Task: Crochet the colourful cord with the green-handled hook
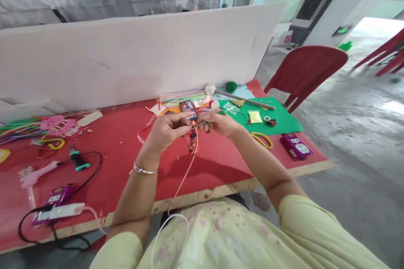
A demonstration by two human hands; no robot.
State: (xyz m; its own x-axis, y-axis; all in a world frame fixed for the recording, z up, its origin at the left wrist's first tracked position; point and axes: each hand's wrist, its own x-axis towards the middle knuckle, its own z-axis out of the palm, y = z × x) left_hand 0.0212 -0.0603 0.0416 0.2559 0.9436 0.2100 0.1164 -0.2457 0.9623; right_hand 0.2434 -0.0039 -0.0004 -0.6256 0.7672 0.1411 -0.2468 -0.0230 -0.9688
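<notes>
My left hand [166, 132], with a silver bangle on its wrist, is pinched closed above the red table. Just under its fingertips hangs a strand of small dark and orange pieces [191, 145], which seems to be held there; the exact grip is hidden. My right hand [219, 122] is closed around a thin tool with a green handle [221, 112], whose narrow shaft points at the left fingertips. A pale cord [186, 174] runs down past the strand toward my lap. Behind the fingers lies a phone [188, 108] with its screen lit.
The red tabletop [126, 134] carries a green mat [284, 119], a yellow packet [255, 117], a yellow ring [261, 140] and a purple box [296, 146]. At left lie a glue gun [41, 173], cables and pipe cleaners [22, 128]. A white board [142, 54] stands behind.
</notes>
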